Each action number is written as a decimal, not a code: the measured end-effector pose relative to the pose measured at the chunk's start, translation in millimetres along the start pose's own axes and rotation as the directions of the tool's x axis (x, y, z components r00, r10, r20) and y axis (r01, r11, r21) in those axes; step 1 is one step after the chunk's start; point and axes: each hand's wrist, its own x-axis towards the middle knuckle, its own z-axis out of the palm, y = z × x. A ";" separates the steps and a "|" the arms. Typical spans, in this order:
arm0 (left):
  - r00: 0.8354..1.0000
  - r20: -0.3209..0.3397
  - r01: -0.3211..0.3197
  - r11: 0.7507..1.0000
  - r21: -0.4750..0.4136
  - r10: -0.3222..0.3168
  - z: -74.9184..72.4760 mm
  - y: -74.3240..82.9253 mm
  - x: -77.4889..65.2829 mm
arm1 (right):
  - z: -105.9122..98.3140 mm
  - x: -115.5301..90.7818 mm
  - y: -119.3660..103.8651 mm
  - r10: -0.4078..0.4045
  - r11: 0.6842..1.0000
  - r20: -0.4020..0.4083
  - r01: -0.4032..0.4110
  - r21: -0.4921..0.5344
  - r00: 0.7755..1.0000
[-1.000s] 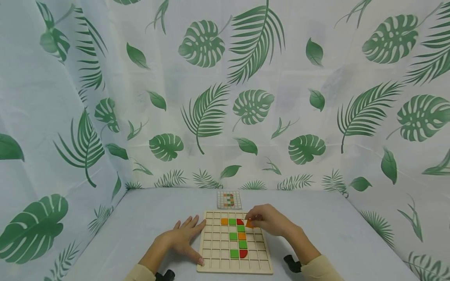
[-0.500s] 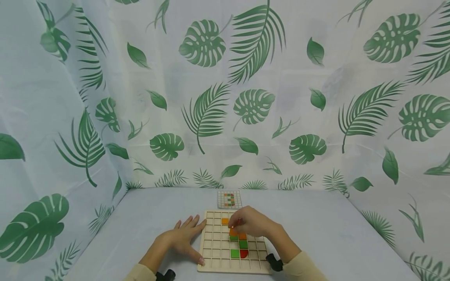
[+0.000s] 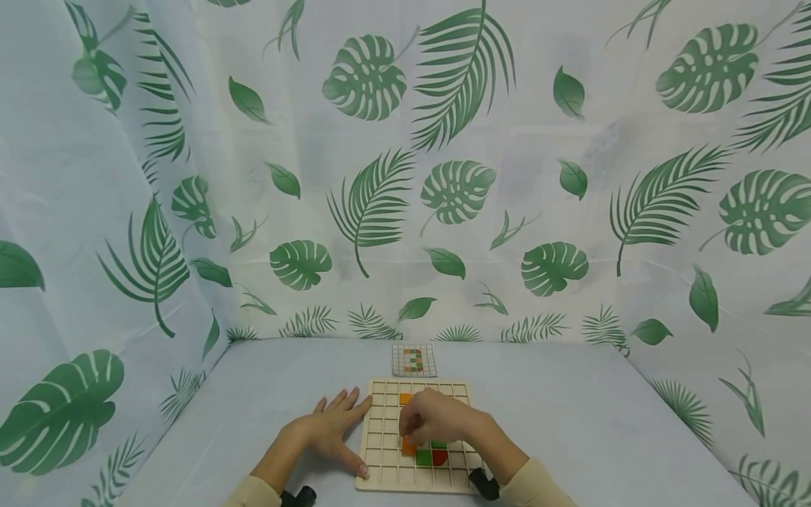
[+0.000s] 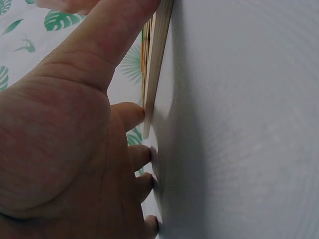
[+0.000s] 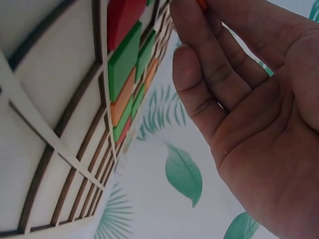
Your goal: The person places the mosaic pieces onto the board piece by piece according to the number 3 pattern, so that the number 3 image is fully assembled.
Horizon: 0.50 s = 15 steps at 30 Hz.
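Observation:
A wooden grid board [image 3: 383,476] lies flat on the table. My left hand [image 3: 326,431] rests at its left side, fingers spread, the thumb on the near left corner and the index fingertip touching the edge. Over the middle of the board, my right hand [image 3: 440,417] pinches an orange square tile [image 3: 408,447], left of a green tile [image 3: 424,458] and a red rounded tile [image 3: 440,458]. Another orange tile [image 3: 405,398] sits in a far row. The right hand hides several tiles in the head view; green tiles [image 5: 124,62] show in the right wrist view.
A small pattern card [image 3: 415,360] with a coloured grid lies behind the board. White table surface [image 3: 557,394] surrounds them. A leaf-printed curtain [image 3: 405,232] stands at the back and sides. Black straps [image 3: 484,484] are on the wrists.
My right hand has carried the orange tile left and toward me, from the right of the tile column to a near row left of it. The left hand stays in place.

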 end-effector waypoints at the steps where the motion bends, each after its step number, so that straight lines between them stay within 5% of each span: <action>1: 1.000 0.001 0.000 1.000 0.002 0.000 -0.2 0.1 0.0 | 1.0 0.5 0.1 -0.004 1.000 0.005 0.004 -0.009 1.000; 15: 1.000 0.014 0.004 1.000 0.006 -0.004 0.4 -0.8 1.7 | 6.2 3.8 2.9 -0.010 0.998 0.025 0.012 -0.066 1.000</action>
